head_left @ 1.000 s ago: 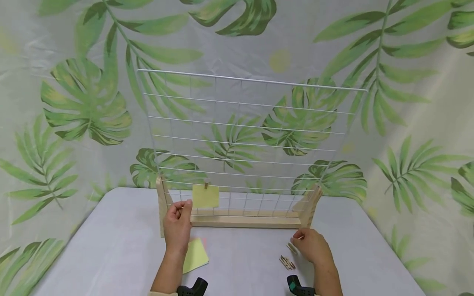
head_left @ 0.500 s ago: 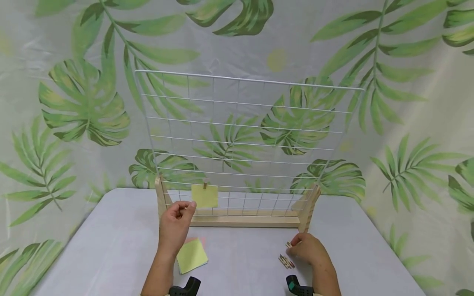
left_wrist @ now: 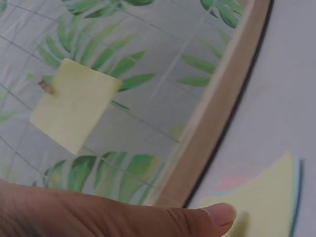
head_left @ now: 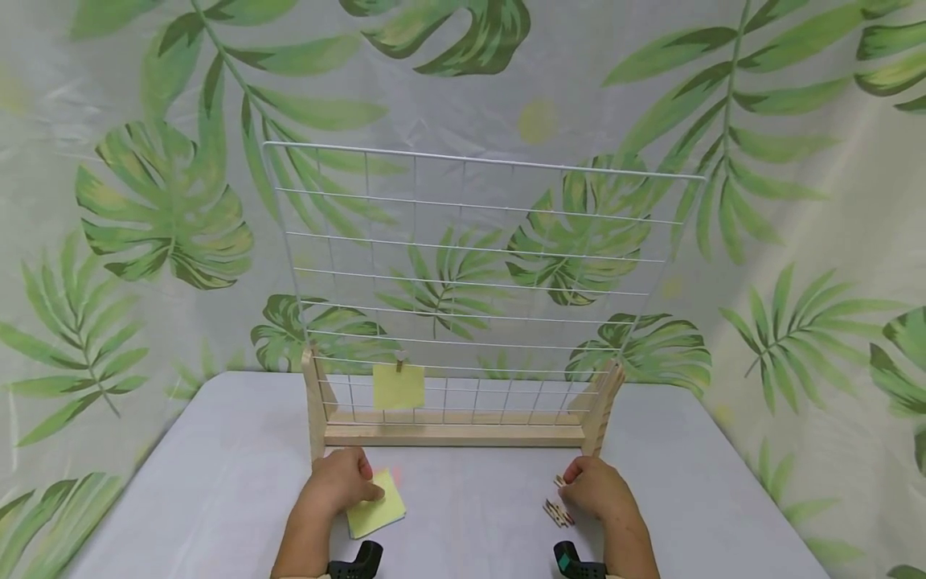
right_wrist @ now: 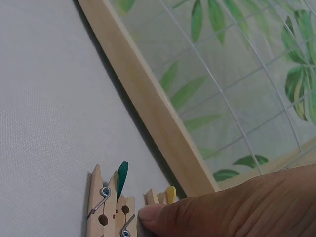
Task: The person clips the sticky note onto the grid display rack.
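Observation:
A wire grid (head_left: 463, 205) stands upright in a wooden base (head_left: 456, 436). One yellow sticky note (head_left: 399, 388) hangs low on its left side from a small clothespin (left_wrist: 46, 87). My left hand (head_left: 338, 481) is over a stack of yellow sticky notes (head_left: 379, 515) on the table, thumb and forefinger apart. In the left wrist view its thumb lies just above the top sheet; the other fingers are hidden. My right hand (head_left: 596, 486) pinches a clothespin with a yellow tip (right_wrist: 170, 194), mostly hidden behind the thumb. More wooden clothespins (head_left: 559, 513) lie beside it.
The white-covered table (head_left: 477, 498) extends in front of the base. A pink sheet (head_left: 395, 476) shows behind the yellow stack. Among the loose clothespins, one has a green tip (right_wrist: 122, 178). A leaf-patterned cloth (head_left: 463, 104) hangs behind the grid.
My left hand has come down from beside the hanging note to the sticky note stack. My right hand has moved slightly nearer and closed its fingertips on a clothespin.

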The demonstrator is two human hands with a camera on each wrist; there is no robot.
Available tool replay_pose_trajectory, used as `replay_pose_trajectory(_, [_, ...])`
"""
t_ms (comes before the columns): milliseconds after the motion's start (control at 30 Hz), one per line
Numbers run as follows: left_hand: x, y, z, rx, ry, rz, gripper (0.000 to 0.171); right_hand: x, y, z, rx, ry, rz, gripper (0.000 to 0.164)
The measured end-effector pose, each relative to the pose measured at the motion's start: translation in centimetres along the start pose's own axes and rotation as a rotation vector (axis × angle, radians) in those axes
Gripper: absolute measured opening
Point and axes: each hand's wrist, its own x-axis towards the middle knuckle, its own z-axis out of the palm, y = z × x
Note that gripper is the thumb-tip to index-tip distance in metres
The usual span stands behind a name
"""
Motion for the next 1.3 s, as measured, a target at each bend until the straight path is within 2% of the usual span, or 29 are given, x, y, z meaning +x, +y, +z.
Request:
replay_pose_trajectory(100, [0.3, -0.3, 0.7, 0.032, 0.007, 0.006, 0.038, 0.1, 0.2, 0.0, -0.006, 0.004, -0.001, 0.013])
replay_pose_trajectory(267, [0.5, -0.6, 1.0, 0.024, 0.006, -0.015, 0.043, 0.1, 0.4, 0.0, 0.004, 0.004, 0.004, 0.012])
replay_pose_trajectory(433, [0.6, -0.5, 0.9, -0.008, -0.012, -0.029, 0.036, 0.0, 0.4, -0.1, -0.001, 0.012, -0.017, 0.013])
replay_pose_trajectory(800, [0.3, -0.1, 0.4, -0.009, 0.016, -0.072, 0.013, 0.1, 0.0, 0.0, -0.028, 0.016, 0.013, 0.028])
replay_pose_trajectory(1033, [0.2, 0.1, 0.1, -0.014, 0.027, -0.071, 0.017, 0.0, -0.2, -0.1, -0.003, 0.009, 0.016, 0.024])
replay_pose_trajectory(1300, [0.1, 0.4, -0.2, -0.014, 0.043, -0.076, 0.015, -0.1, -0.3, 0.0, 0.020, -0.018, 0.038, 0.020])
